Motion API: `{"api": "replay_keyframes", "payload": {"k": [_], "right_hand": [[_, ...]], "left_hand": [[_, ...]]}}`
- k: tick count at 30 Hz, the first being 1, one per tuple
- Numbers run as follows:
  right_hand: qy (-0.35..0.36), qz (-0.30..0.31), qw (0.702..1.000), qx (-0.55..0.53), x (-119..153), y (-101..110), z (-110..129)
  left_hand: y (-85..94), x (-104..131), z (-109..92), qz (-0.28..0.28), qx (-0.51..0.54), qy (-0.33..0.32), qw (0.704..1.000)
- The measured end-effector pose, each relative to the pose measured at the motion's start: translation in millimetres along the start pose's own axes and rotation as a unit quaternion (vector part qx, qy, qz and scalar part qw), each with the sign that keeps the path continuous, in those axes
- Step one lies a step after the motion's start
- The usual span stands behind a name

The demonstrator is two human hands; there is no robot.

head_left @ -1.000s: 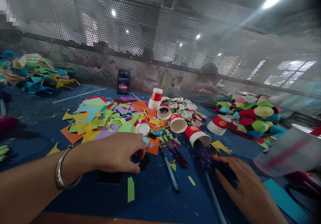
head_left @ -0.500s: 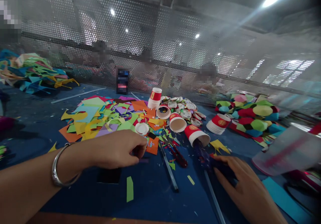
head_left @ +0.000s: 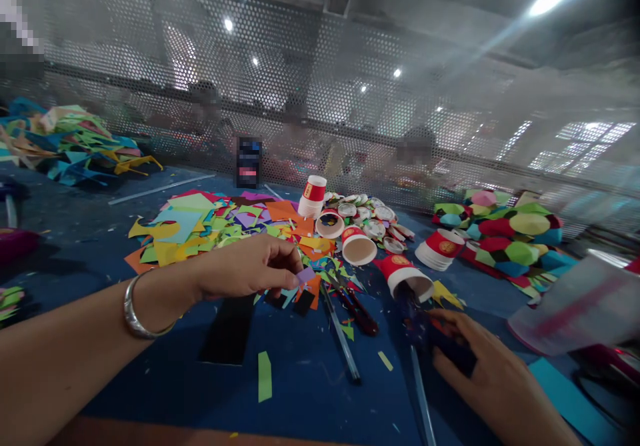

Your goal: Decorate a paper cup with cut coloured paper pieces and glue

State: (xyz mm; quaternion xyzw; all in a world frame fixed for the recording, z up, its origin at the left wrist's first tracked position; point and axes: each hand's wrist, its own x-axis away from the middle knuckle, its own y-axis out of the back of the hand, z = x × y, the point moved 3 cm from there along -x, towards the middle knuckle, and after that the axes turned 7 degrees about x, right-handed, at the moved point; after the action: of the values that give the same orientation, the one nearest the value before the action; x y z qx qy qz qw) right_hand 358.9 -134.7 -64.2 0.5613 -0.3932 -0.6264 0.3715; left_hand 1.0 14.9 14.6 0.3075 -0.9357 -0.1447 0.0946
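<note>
My left hand point(head_left: 255, 266), with a silver bangle on the wrist, pinches a small purple paper scrap point(head_left: 305, 275) between thumb and fingertips, just above the table. Under and beside it lie black paper pieces point(head_left: 227, 333) and bits of orange paper. On the right, my right hand point(head_left: 480, 353) is wrapped round the grip of a dark blue glue gun point(head_left: 453, 346). The gun's front end reaches into the mouth of a red and white paper cup point(head_left: 400, 269) lying on its side. A clear glue stick point(head_left: 423, 386) slants below the gun.
Coloured paper scraps point(head_left: 185, 223) heap at centre left. Scissors point(head_left: 363, 316) and a clear stick point(head_left: 343, 339) lie mid-table. More paper cups point(head_left: 359, 246) stand or lie behind. At right are a translucent container point(head_left: 575, 306) and colourful paper shapes point(head_left: 520, 233); a perforated screen point(head_left: 340, 86) rises behind.
My left hand has lifted slightly and moved a little right, and the purple scrap now shows at its fingertips. More of the black paper is uncovered. The right hand keeps hold of the glue gun.
</note>
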Motion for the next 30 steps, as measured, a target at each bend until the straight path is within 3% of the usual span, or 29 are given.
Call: {"api": "replay_keyframes", "payload": {"k": [3, 6, 8, 14, 20, 30], "right_hand": [[0.008, 0.005, 1.0, 0.002, 0, 3, 3], [0.012, 0.0, 1.0, 0.002, 0, 7, 3], [0.014, -0.005, 1.0, -0.003, 0, 8, 0], [0.017, -0.029, 0.998, 0.045, 7, 10, -15], [0.02, -0.059, 0.998, 0.022, 10, 22, -3], [0.075, -0.039, 0.988, 0.128, 10, 21, -6]], "left_hand": [[4.5, 0, -1, -0.035, -0.09, -0.019, 0.995], [10.9, 4, -4, -0.036, -0.212, -0.031, 0.976], [13.5, 5, -5, -0.029, -0.235, -0.027, 0.971], [12.4, 1, 0, -0.018, -0.195, -0.024, 0.98], [14.1, 5, -2, -0.013, -0.224, -0.023, 0.974], [-2.2, 1, 1, -0.008, -0.125, -0.027, 0.992]]}}
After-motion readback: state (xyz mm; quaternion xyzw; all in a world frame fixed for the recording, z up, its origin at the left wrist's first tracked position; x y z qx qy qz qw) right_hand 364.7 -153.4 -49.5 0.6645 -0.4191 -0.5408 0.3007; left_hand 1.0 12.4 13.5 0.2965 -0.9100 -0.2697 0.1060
